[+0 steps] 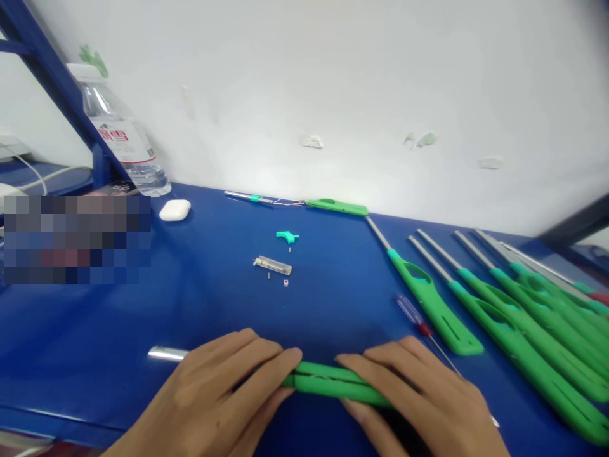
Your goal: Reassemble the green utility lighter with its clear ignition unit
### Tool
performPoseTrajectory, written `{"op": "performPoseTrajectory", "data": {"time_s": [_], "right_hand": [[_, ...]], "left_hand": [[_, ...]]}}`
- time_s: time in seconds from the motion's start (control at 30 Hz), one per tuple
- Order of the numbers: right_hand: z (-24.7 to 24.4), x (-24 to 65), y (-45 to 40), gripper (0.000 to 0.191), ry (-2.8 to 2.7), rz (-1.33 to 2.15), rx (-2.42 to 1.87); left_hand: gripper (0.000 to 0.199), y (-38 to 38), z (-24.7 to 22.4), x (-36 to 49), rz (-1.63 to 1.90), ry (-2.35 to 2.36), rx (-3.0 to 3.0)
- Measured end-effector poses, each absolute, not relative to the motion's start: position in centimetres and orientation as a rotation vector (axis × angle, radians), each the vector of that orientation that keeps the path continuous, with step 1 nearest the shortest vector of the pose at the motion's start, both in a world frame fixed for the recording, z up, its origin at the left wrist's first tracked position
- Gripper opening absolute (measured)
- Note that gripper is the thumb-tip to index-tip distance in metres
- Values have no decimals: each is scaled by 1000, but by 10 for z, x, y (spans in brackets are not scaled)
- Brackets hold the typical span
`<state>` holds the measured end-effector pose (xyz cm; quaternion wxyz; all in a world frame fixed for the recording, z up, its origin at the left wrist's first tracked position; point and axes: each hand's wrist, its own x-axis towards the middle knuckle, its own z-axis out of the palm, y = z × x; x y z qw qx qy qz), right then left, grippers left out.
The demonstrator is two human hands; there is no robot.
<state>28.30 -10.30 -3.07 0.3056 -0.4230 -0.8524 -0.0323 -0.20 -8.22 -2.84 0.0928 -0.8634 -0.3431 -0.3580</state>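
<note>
Both hands grip a green long-necked lighter [323, 379] lying crosswise near the front of the blue table. My left hand [223, 387] closes over its neck end, and the silver tube tip sticks out to the left. My right hand [404, 387] pinches the handle's other end. A dark seam runs along the handle between the hands. Beyond them lie a clear fuel tank [273, 265], a teal trigger [287, 237] and tiny screws and bits. A screwdriver [413, 314] with a clear and red handle lies by my right hand, its shaft partly hidden.
Several green lighters [518, 317] lie side by side at the right. An opened lighter half [337, 206] with a metal tube and wires rests by the wall. At the left stand a water bottle [124, 139] and a white earbud case [175, 210]; a patch there is blurred out.
</note>
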Motion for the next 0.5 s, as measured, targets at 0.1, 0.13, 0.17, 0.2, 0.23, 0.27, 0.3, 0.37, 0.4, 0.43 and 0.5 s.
{"op": "performPoseTrajectory", "data": {"time_s": [0.1, 0.13, 0.17, 0.2, 0.23, 0.27, 0.3, 0.37, 0.4, 0.43, 0.5], "right_hand": [[-33, 284, -103, 29, -2291, -133, -1168], [-34, 283, -102, 30, -2291, -133, -1187], [-34, 283, -102, 31, -2314, -124, -1187], [-33, 282, -101, 30, -2301, -127, -1196], [-32, 281, -101, 29, -2310, -123, -1188], [-31, 281, -100, 30, -2326, -123, -1165], [-30, 280, -99, 35, -2343, -132, -1146], [-30, 280, -98, 45, -2368, -139, -1119], [-30, 280, -98, 47, -2368, -134, -1118], [-31, 280, -98, 46, -2365, -122, -1120], [-34, 281, -99, 45, -2367, -85, -1131]], "left_hand": [[25, -80, -26, 0, -1073, -999, -2630], [25, -80, -25, 1, -1074, -996, -2660], [26, -79, -24, 1, -1064, -1011, -2695], [27, -79, -23, 1, -1051, -1032, -2732], [28, -79, -23, 0, -1030, -1066, -2772], [28, -79, -23, 0, -993, -1125, -2818], [29, -79, -24, -1, -977, -1149, -2851], [30, -79, -25, -2, -941, -1175, -2859], [30, -79, -26, -2, -931, -1162, -2837], [31, -79, -26, -2, -917, -1146, -2807], [32, -80, -27, -3, -883, -1094, -2758]]}}
